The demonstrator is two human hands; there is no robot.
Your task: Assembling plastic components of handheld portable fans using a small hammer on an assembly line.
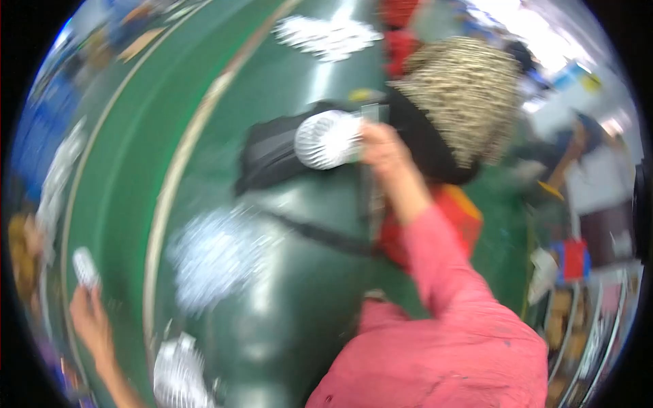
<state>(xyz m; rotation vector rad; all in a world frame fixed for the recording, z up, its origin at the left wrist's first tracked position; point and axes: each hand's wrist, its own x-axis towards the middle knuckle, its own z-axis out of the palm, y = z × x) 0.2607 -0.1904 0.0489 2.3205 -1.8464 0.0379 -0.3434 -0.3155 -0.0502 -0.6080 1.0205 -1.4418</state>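
Note:
My right hand (pixel 384 146), at the end of a pink sleeve, is closed on a white fan with a round ribbed cage (pixel 325 140). The fan is above a dark bag-like bundle (pixel 269 160) on the green work surface. Far to the left, my left hand (pixel 92 319) pinches a small white oblong piece (pixel 85 266) over the green conveyor belt; motion blur hides its exact kind. Nearer the lower edge, a white ribbed cage-like part (pixel 178 372) lies on the work surface. A heap of small pale pieces (pixel 218 258) lies between my hands, too blurred to name.
A pale raised rail (pixel 158 234) separates the work surface from the green conveyor belt (pixel 109 204). More white pieces (pixel 326 37) are spread at the far end. A speckled beige bulk (pixel 466 95) stands beyond my right arm. Shelves with boxes (pixel 571 319) stand at right.

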